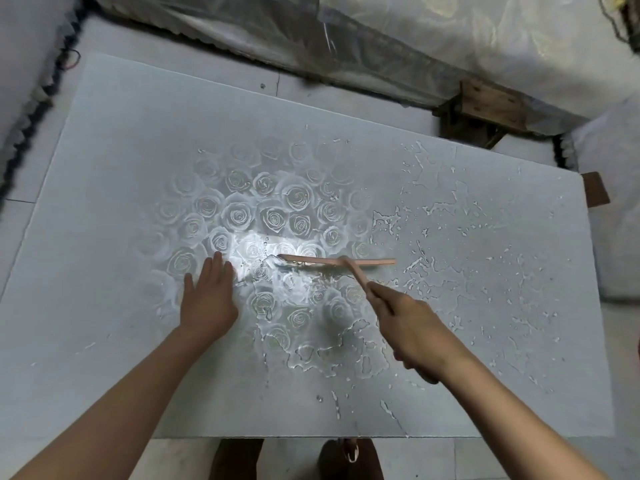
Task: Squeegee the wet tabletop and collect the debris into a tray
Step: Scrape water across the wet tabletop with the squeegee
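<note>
1. A pale grey counter [121, 168] fills most of the frame. A cluster of rose outlines is printed across its middle, with a bright glare patch just left of centre.
2. Water [433, 209] lies in beads and ragged puddles over the right half and lower middle of the counter; the left part looks dry.
3. Around the counter is a light tiled floor [166, 46]. Along the top of the frame runs a bulky thing wrapped in clear plastic sheet [381, 46], with a wooden block [491, 105] under it at the upper right.
4. The squeegee [336, 261], pink, lies with its blade on the counter at the centre of the frame, at the edge of the wet area.
5. The right hand [412, 327], below and right of the blade, grips the handle.
6. The left hand [207, 299] rests flat on the counter with straight fingers, left of the blade's end and apart from it.
7. Count: one counter, one squeegee, two hands, and two dark shoes [235, 459] at the bottom edge.
</note>
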